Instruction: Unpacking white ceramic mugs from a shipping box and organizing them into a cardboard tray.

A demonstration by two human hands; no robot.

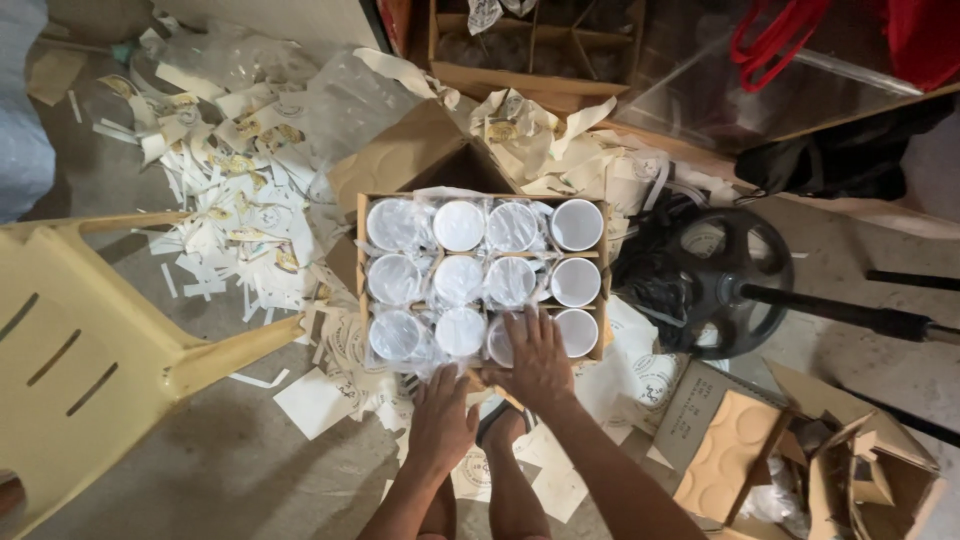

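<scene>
1. The fingers of the right hand are spread flat and pressed down on a wrapped cup in the near row of the box; they clamp nothing, only rest on top.
2. The left hand lies at the near edge of the box, fingers loosely apart over the plastic wrap, gripping nothing that I can see.
3. The box sits on the floor in front of the person, open, with a grid of twelve white cups; the three in the right column look unwrapped, the others are under clear plastic.
4. Judged from this, the step in hand is seating or checking the cups in their dividers, with the near row being pressed level.
5. The next move would call for a light, even push, so the cups stay upright and the thin cardboard dividers do not buckle.
6. Around the box: paper scraps to the left, a yellow chair, a black fan base to the right, and more cartons.
</scene>
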